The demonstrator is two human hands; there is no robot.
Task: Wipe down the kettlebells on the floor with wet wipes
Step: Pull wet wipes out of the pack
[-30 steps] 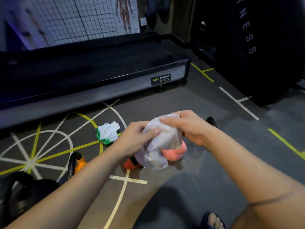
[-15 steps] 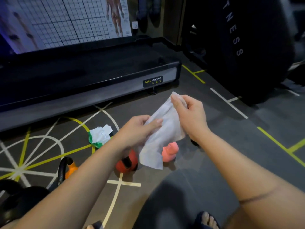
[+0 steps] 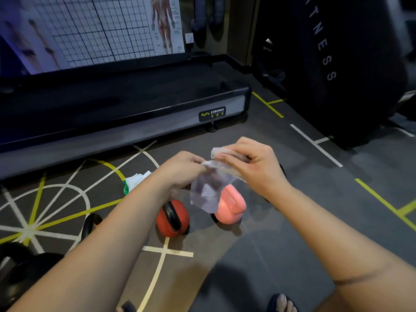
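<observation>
A white wet wipe (image 3: pixel 208 190) hangs crumpled between both hands above the floor. My left hand (image 3: pixel 180 171) pinches its left edge and my right hand (image 3: pixel 249 166) pinches its top corner. Below them a red kettlebell (image 3: pixel 173 218) with a black handle stands on the grey floor. A pink kettlebell (image 3: pixel 230 204) stands just right of it, partly hidden by the wipe. A black kettlebell (image 3: pixel 22 273) sits at the bottom left, and another black handle (image 3: pixel 90 224) shows beside my left forearm.
A green and white wipes pack (image 3: pixel 135 181) lies on the floor behind my left arm. A treadmill deck (image 3: pixel 126 104) runs across the back. A large black tyre (image 3: pixel 342 64) stands at the right. My sandalled foot (image 3: pixel 282 302) is at the bottom.
My hands have drawn closer together and the wipe, stretched out flat half a second ago, is now bunched and folded between them. The view has shifted slightly.
</observation>
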